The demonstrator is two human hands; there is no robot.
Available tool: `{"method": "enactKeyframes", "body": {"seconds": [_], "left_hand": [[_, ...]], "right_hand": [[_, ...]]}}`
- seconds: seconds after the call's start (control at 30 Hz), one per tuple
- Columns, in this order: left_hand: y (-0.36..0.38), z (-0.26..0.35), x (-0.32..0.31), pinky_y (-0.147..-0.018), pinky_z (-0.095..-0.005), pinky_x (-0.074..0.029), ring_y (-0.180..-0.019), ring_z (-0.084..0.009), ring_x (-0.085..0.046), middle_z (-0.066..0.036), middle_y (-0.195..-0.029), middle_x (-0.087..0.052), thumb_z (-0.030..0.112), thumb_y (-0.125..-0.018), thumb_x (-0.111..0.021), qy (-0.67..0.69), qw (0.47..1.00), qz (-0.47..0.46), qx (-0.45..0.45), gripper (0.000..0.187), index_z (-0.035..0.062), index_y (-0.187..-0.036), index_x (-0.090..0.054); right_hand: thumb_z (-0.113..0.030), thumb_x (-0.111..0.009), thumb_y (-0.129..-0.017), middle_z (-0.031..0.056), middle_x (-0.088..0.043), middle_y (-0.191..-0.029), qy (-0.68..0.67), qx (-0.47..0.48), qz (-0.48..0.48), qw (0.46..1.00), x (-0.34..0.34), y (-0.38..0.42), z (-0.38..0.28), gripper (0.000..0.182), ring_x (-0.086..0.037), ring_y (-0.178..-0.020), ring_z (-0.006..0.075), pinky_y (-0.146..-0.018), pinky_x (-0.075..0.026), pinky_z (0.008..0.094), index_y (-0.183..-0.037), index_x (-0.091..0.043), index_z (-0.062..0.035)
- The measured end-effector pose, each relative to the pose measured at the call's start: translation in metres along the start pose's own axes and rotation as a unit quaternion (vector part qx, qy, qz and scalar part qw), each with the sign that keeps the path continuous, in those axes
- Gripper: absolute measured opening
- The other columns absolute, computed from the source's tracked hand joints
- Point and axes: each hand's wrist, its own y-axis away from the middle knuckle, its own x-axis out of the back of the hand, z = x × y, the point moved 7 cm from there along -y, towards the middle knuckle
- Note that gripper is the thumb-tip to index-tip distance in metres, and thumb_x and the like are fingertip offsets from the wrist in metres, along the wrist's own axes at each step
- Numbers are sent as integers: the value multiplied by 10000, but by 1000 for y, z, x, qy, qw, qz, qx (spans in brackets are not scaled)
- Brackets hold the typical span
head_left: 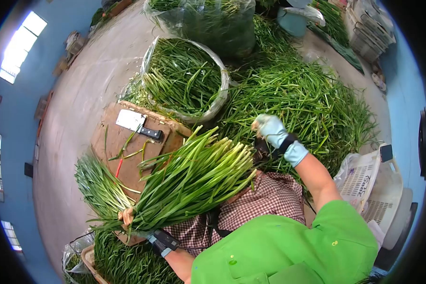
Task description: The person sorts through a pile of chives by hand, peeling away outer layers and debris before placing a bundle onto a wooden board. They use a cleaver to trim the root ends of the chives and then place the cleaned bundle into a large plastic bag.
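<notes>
A thick bunch of garlic chives (199, 175) lies slanting over my lap, its pale cut ends toward the upper right. My left hand (149, 235), in a light blue glove, is closed around the leafy lower end; its fingers are mostly hidden by the leaves. Above the pale ends, my right hand (270, 130), gloved too, is raised beside the big chive heap with its fingers curled together. What they hold, if anything, is too small to make out. A second, tied bunch (102, 187) rests on the board's left edge.
A cleaver (139, 124) with a black handle lies on the wooden board (111, 161). Behind it stands a plastic-lined tub (225, 78) full of chives. A large loose heap (298, 99) spreads at right. White crates (364, 184) stand at my right; more greens (128, 260) lie lower left.
</notes>
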Motion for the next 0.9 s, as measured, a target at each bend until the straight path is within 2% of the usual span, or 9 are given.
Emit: {"method": "enactKeyframes", "body": {"seconds": [0.07, 0.13, 0.27, 0.4, 0.67, 0.73, 0.8, 0.87, 0.9], "left_hand": [[8, -20, -57, -717, -248, -359, -582, -114, -396, 31, -624, -390, 149, -869, -333, 134, 989, -52, 37, 129, 79, -872, -440], [15, -30, -101, -701, -246, -362, -559, -111, -376, 22, -605, -374, 137, -872, -295, 262, 956, -105, 77, 150, 77, -844, -431], [18, -33, -141, -713, -239, -347, -555, -72, -367, 28, -602, -398, 105, -909, -336, 225, 953, -183, 92, 130, 82, -842, -444], [21, -18, -148, -746, -242, -367, -553, -73, -377, 17, -605, -423, 89, -894, -381, 152, 965, -179, 118, 93, 93, -842, -458], [34, -24, -183, -738, -240, -381, -578, -74, -454, 25, -615, -470, 57, -857, -439, 161, 948, -268, 64, 47, 104, -854, -446], [38, -26, -197, -736, -239, -384, -584, -74, -473, 27, -617, -481, 50, -847, -453, 153, 940, -301, 50, 59, 107, -857, -443], [42, -29, -210, -734, -239, -387, -590, -74, -492, 29, -620, -493, 42, -838, -468, 141, 931, -335, 31, 77, 110, -860, -440], [44, -32, -217, -732, -238, -391, -597, -74, -511, 32, -622, -505, 34, -829, -482, 142, 927, -346, 18, 97, 113, -863, -437], [37, -32, -206, -713, -241, -399, -575, -79, -525, 29, -619, -529, 21, -817, -507, 160, 934, -320, 20, 119, 102, -873, -439]], "right_hand": [[-185, -578, -798, 105, -619, -748, 106, 67, 43, 991, 23, 5, -45, 183, -596, -644, 204, -611, -482, 298, -847, -621, -14], [-242, -635, -752, 156, -623, -839, 83, 244, -104, 961, -12, 11, -96, 250, -597, -770, 274, -714, -484, 334, -866, -651, -20], [-280, -679, -684, 139, -594, -1006, 141, 419, -129, 888, -90, 35, -143, 328, -555, -925, 312, -811, -436, 383, -921, -641, -56], [-117, -638, -728, 121, -623, -794, -30, 252, -191, 948, -101, 9, -114, 121, -590, -763, 250, -698, -460, 309, -817, -641, -34], [-126, -556, -779, 99, -606, -723, 120, 121, 54, 984, -16, 12, -61, 96, -575, -667, 228, -640, -465, 303, -775, -604, -43], [-155, -551, -779, 92, -614, -705, 147, 146, 218, 954, 34, 8, -27, 113, -586, -661, 237, -618, -464, 309, -781, -611, -60], [-174, -584, -753, 108, -624, -850, 235, -122, 286, 921, 99, 3, 15, 205, -589, -762, 262, -671, -466, 332, -937, -589, -83], [-225, -634, -724, 136, -578, -1038, 536, 58, 434, 722, 116, 21, -21, 463, -559, -894, 290, -761, -451, 373, -1146, -485, -103], [-314, -686, -683, 156, -504, -1168, 505, -70, 326, 796, 116, 14, -22, 715, -508, -1008, 314, -860, -415, 390, -1278, -348, -107]]}}
